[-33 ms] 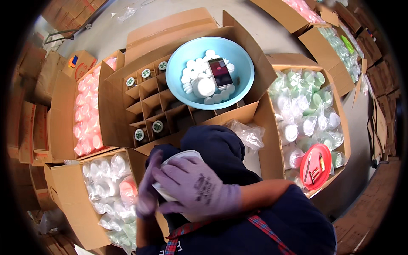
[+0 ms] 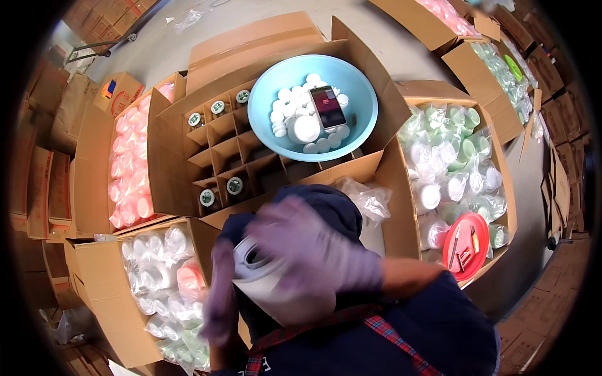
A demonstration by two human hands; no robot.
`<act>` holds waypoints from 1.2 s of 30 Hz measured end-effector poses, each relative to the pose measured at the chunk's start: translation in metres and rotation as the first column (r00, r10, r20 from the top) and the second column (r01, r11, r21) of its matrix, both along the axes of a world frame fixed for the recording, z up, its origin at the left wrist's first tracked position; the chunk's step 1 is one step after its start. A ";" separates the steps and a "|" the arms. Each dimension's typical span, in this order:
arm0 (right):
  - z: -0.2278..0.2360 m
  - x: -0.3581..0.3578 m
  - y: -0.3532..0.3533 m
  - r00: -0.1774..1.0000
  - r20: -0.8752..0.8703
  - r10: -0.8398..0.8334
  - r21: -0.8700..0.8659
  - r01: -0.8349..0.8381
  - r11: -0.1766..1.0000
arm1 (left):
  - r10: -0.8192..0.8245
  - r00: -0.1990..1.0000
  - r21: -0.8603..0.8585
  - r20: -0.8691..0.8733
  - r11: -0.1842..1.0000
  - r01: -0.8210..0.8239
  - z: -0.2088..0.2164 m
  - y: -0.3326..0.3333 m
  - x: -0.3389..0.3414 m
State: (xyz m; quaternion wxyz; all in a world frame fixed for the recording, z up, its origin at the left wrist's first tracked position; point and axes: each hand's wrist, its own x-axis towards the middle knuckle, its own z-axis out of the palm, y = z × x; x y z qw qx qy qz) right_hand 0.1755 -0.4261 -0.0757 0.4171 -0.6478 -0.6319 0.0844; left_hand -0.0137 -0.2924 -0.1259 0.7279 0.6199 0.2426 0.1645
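A white cylindrical container (image 2: 276, 285) rests tilted in my lap, its open top (image 2: 251, 255) showing a rim and a dark hollow inside. My left hand (image 2: 219, 297), in a light purple glove, lies along the container's left side, with its fingers blurred. My right hand (image 2: 313, 244), gloved alike, is over the container's upper right side. Motion smears its fingers, so its grip does not show. Ahead of me, a light blue basin (image 2: 260, 94) sits on the divided carton and holds round white lids (image 2: 305, 129) and a phone (image 2: 327, 106).
Capped jars (image 2: 234, 185) stand in some cells of the divided carton (image 2: 210, 169). Cartons of bagged pink cups (image 2: 130, 166), white cups (image 2: 157, 276) and green cups (image 2: 464, 147) surround me. A red dish (image 2: 453, 266) with small tools lies at right. Crumpled plastic (image 2: 367, 199) lies nearby.
My right hand has shifted right and up off the container's top, uncovering its open mouth. My left hand has moved slightly down along its side.
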 end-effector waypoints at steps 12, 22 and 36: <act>-0.066 0.051 -0.023 0.963 -0.132 -0.235 -0.033 0.233 0.972 | 0.260 0.945 0.353 0.198 0.881 -0.317 0.030 -0.009 -0.008; -0.062 0.046 -0.008 0.907 -0.375 0.192 -0.004 -0.209 0.978 | 0.162 0.986 0.398 -0.026 0.907 -0.139 0.063 0.017 0.024; -0.058 0.035 0.018 0.715 -0.672 0.195 0.011 -0.253 0.967 | -0.302 0.943 0.790 0.143 0.608 0.075 0.034 0.041 0.018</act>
